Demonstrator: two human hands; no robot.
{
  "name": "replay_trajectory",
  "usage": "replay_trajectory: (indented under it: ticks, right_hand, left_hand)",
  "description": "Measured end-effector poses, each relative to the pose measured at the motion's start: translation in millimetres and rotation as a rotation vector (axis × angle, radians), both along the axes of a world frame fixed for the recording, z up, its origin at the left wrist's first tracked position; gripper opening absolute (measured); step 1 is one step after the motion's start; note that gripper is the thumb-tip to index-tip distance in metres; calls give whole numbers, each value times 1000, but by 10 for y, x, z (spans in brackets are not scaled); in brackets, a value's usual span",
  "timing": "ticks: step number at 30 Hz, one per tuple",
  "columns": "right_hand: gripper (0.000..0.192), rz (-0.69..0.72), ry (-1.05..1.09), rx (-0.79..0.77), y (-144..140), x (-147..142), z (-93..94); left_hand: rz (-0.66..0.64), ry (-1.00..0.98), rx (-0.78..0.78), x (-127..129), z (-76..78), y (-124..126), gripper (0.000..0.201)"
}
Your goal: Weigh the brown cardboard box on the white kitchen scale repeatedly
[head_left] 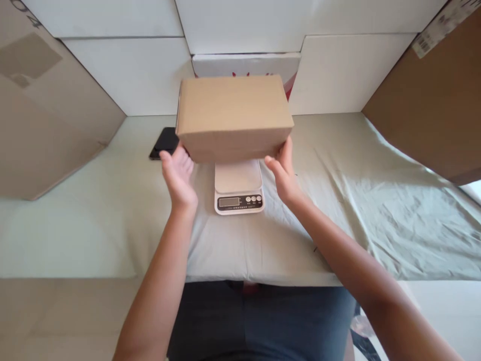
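cardboard box, clamped between left hand and right hand, hides some fingertips and part of the scale.

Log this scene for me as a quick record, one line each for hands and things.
Left hand: at the cardboard box, lower left
Right hand: at its lower right
Cardboard box: held between both hands, partly hiding the scale
Scale: white, on the cloth, buttons nearest the person
Black flat device: on the cloth, beyond the left hand
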State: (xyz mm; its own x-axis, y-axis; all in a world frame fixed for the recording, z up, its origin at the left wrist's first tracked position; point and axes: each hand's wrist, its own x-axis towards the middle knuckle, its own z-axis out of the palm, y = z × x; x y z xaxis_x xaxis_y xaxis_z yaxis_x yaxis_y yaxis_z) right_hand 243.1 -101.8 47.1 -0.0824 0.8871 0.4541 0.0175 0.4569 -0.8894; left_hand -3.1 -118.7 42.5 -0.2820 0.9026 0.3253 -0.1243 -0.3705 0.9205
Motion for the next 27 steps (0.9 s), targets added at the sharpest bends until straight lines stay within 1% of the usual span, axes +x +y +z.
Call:
replay_trajectory:
  ticks: [3,4,6,12,17,22,25,27]
  right_hand:
    - [75,21,-23,-21,-400,76,-60]
    - [73,22,-25,-16,-486,99,-84]
    - [70,14,-18,-6,-575,128,-134]
    - [75,-7,20,-59,-507,116,-291]
    - [78,-7,32,-107,-473,116,-360]
    - [77,3,31,-100,-466,124,-369]
    - [75,11,34,-107,-467,126,-356]
    - [75,8,31,-120,-472,128,-348]
  left_hand:
    - [28,-26,-58,56,-105,-427,82]
    - [37,-33,-65,81,-142,-516,82]
    - [58,-42,-65,129,-200,-593,82]
    - [109,23,-75,171,-295,-464,84]
    - [148,24,-105,167,-355,-495,89]
    - [199,3,-148,212,-321,-532,100]
    - [208,0,-170,228,-291,-519,107]
    - [205,5,-171,229,-282,-507,108]
